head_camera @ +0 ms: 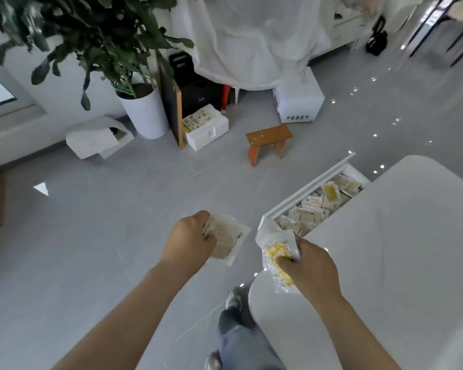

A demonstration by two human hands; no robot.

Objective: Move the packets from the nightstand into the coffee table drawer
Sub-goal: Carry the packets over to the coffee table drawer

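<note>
Grey floor (91,236) is spreading beside a white tabletop (398,236) whose one drawer (305,190) is standing open, crowded with packets (313,206) too many to count. The left hand (190,236) is gripping a pale stack (230,241), count unclear. The right hand (309,265) is pinching one yellow-filled packet (277,252) just beside the drawer. All are looking light, floppy and slick, so sealed edges are likely offering the surest hold.
</note>
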